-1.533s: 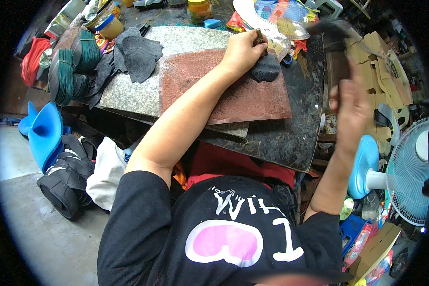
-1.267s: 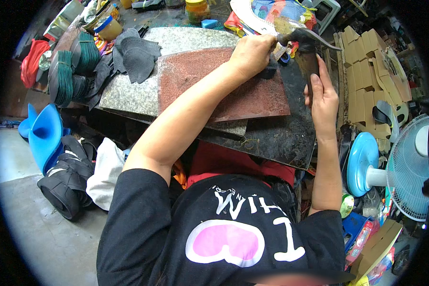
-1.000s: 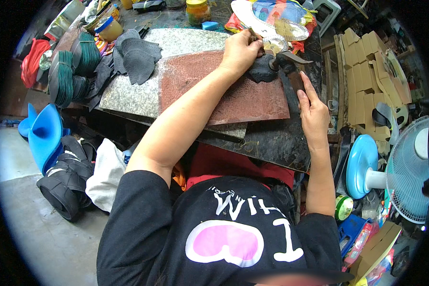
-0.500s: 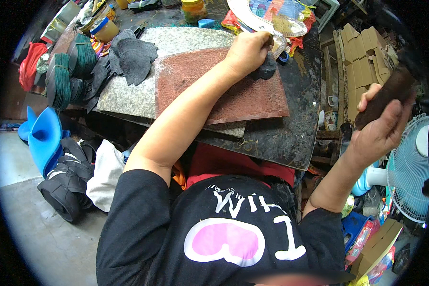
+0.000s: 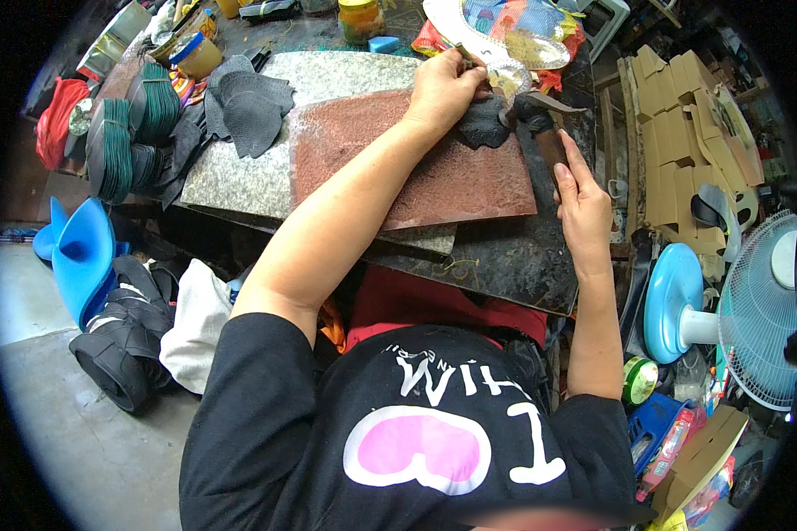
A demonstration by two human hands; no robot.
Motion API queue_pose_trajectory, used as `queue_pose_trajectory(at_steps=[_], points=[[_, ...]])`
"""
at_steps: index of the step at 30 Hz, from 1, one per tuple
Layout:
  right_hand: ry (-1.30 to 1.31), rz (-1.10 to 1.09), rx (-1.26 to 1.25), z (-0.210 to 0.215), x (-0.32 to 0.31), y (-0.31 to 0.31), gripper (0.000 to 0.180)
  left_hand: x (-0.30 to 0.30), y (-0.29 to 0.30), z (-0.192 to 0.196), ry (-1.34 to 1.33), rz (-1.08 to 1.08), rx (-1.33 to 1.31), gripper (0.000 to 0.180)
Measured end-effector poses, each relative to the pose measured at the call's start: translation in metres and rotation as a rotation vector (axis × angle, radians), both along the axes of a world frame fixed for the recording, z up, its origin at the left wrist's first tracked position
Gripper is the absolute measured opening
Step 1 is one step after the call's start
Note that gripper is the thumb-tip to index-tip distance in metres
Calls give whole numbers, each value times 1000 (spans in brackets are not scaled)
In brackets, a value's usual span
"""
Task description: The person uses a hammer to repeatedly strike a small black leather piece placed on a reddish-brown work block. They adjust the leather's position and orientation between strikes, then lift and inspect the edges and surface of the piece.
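Observation:
My left hand (image 5: 443, 91) is closed over the far right part of a reddish-brown mat (image 5: 398, 164). Its fingers pinch a short, dark metal tool (image 5: 465, 58) whose top end sticks up above them; the lower end is hidden. Under and beside these fingers lies a black leather piece (image 5: 484, 126). My right hand (image 5: 584, 208) grips the wooden handle of a hammer (image 5: 547, 142). The dark hammer head is just right of the leather piece, close to my left hand. Whether it touches anything I cannot tell.
Black leather pieces (image 5: 246, 106) lie on the grey stone slab (image 5: 239, 181) at the left. Farther left stand green cord spools (image 5: 112, 155). Jars (image 5: 361, 21) and a white tray (image 5: 452, 26) sit at the back. A fan (image 5: 757, 310) and cardboard boxes (image 5: 682, 142) are at the right.
My right hand has swung the hammer down and left from the far right, bringing its head beside the leather. My left hand has shifted slightly left and still pinches the tool.

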State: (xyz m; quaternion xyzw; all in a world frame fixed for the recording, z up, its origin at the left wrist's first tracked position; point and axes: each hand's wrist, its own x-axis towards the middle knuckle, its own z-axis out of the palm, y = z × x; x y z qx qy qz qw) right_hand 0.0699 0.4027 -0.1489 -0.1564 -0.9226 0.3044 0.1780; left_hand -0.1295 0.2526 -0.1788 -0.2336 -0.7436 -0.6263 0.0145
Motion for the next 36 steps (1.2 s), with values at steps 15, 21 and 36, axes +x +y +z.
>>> queue_pose_trajectory(at_steps=[15,21,36], points=[[902,15,-170,107,11,-14,44,12,13,7,613,-10,-265,12],[175,2,-245,44,-2,-1,42,15,15,9,610,15,-193,11],[250,-40,383,-8,9,21,41,8,11,4,366,56,-126,10]])
